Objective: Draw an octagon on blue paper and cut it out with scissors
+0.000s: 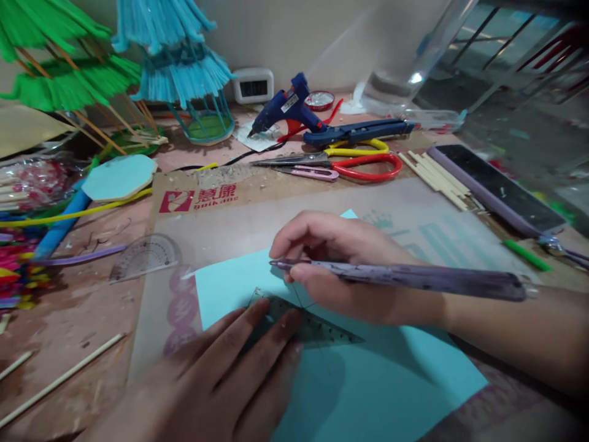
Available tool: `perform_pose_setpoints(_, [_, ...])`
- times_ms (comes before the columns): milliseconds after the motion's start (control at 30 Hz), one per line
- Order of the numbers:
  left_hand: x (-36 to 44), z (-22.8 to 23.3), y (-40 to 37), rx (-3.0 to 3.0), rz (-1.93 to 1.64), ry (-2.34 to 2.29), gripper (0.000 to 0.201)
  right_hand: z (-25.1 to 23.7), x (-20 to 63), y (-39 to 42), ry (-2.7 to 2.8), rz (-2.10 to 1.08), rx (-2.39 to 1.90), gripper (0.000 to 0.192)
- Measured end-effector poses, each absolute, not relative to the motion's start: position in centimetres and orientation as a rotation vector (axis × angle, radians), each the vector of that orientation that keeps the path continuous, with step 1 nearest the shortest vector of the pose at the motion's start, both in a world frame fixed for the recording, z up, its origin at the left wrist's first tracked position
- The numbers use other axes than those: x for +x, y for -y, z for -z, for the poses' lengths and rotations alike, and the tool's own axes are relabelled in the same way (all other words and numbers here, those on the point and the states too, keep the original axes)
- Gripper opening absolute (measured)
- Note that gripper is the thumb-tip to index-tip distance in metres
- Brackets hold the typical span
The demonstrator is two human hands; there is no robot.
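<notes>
My left hand (216,380) lies flat, fingers spread, pressing a clear triangular set square (308,322) onto a light blue paper sheet (391,380). My right hand (340,270) is closed around a long purple pen (414,277), which lies nearly level with its tip pointing left, just above the set square's upper edge. A thin drawn line shows on the paper under the right hand. The paper rests on a cardboard sheet (257,215) with red printed characters.
A clear protractor (145,256) lies left of the paper. Behind are scissors with red and yellow handles (359,161), a blue glue gun (288,110), wooden sticks (435,175), a phone (499,187), a green pen (527,255), and green and blue stick models (179,73). Thin skewers (59,380) lie at the front left.
</notes>
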State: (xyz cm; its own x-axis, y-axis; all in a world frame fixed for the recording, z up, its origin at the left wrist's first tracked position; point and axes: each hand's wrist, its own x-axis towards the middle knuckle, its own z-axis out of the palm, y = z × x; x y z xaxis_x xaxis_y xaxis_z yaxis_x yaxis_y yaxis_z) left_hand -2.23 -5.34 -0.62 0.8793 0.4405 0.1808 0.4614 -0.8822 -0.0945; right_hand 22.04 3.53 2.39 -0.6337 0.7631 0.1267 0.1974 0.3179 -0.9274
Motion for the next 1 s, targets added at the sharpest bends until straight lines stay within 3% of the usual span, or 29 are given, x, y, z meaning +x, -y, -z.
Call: perform_pose_setpoints(1000, [-2.5,1.6,5.7,-2.918,0.329,0.752,0.041,-3.0,21.6,-3.2,1.968,-1.336,-1.039,0.004])
